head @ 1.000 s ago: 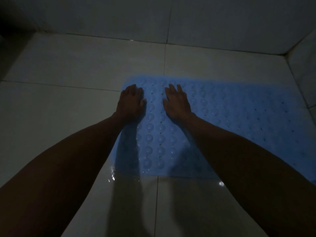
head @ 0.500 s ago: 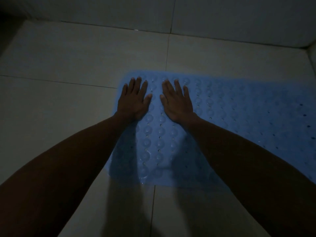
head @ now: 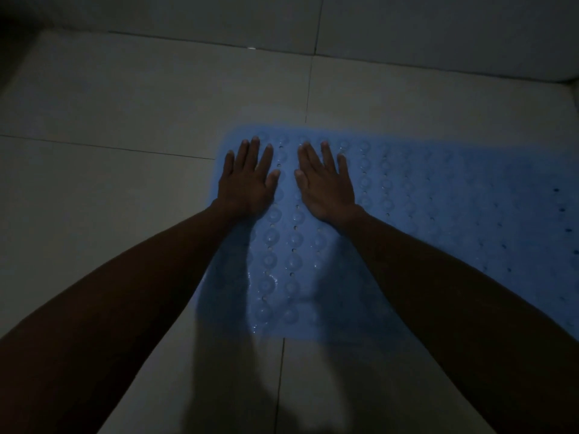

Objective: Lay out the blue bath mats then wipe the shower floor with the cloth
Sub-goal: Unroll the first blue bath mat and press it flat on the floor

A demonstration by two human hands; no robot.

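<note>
So, one blue mat (head: pixel 423 214) lay flat on the tiled floor (head: pixel 125 214), running off frame to the right. Left hand (head: pixel 247 180) and right hand (head: pixel 326 186) both pressed palm-down near its left end, fingers spread, gripping nothing. Looked like mat no. 1 was abt done, being pushed down to stick. Any other mats weren't in view, no cloth either, so the wipe seemed yet to start. Wet glints near the mat's front edge. Wall (head: pixel 438 32) close behind; dim light, nothing blocking.

No legible text, label, brand, number or sign anywhere in the dim view.
</note>
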